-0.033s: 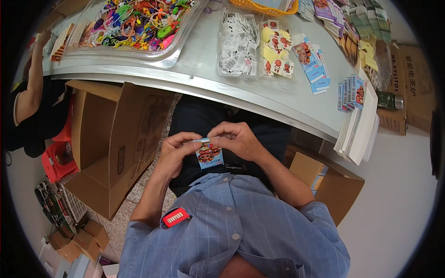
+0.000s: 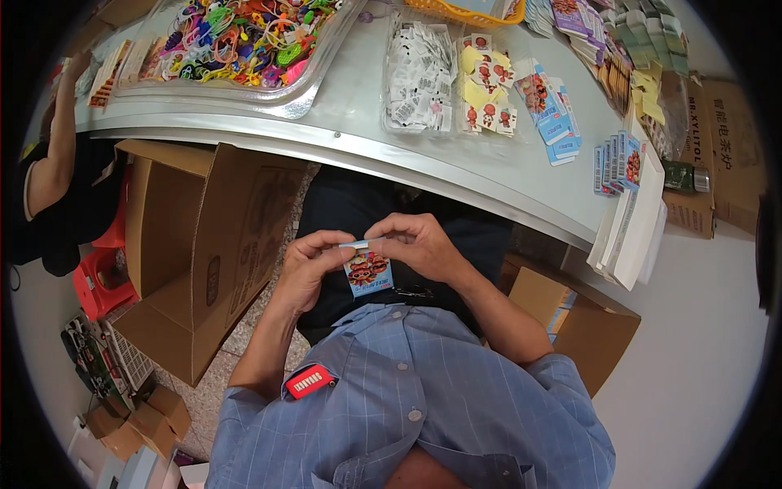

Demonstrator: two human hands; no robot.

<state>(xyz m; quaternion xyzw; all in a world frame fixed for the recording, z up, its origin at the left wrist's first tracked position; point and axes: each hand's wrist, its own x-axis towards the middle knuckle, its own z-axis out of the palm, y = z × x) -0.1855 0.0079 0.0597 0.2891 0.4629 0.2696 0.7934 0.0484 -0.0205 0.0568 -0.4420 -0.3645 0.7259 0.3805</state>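
Note:
A small blue carton (image 2: 369, 275) with a colourful cartoon print hangs over my lap. My left hand (image 2: 314, 259) pinches its upper left corner between thumb and fingers. At the upper right corner, my right hand (image 2: 414, 248) has thumb and forefinger closed on the same edge. The carton's top edge shows pale between my fingertips. Beyond my hands, on the table, lie flat blue cartons (image 2: 554, 118) of a like print. More blue cartons (image 2: 626, 160) stand in a row at the table's right end.
The table (image 2: 342, 98) holds a clear tray (image 2: 305, 106) of colourful trinkets, a tub of white packets (image 2: 419, 77) and one of printed cards (image 2: 489, 90). Open cardboard boxes stand left (image 2: 204, 244) and right (image 2: 599, 330) of me. A co-worker's arm (image 2: 61, 138) reaches in at far left.

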